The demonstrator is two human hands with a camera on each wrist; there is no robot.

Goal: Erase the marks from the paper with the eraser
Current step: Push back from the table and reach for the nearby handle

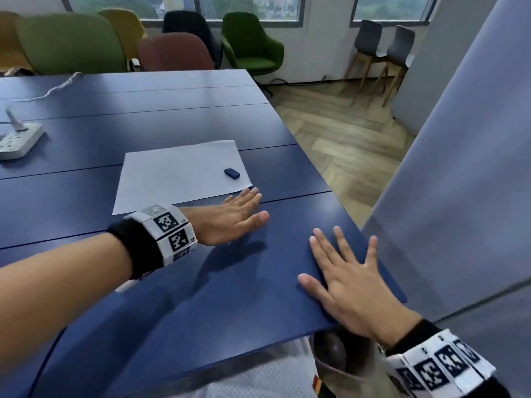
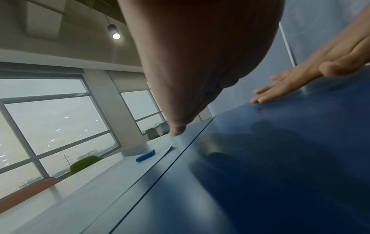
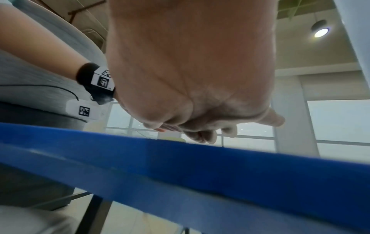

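A white sheet of paper [image 1: 181, 170] lies on the blue table [image 1: 172, 116]; I make out no marks on it from here. A small dark blue eraser [image 1: 232, 173] rests on the sheet's right part, also visible in the left wrist view as the eraser [image 2: 145, 156] on the paper [image 2: 80, 186]. My left hand [image 1: 241, 208] is flat with straight fingers just below the paper's near right corner, empty. My right hand [image 1: 342, 265] lies flat and spread on the table near its right corner, holding nothing.
A white power strip [image 1: 17, 142] with a plug and cable sits at the table's left. Coloured chairs [image 1: 250, 41] stand behind the table. A grey partition [image 1: 459, 168] rises close on the right, beyond the table edge.
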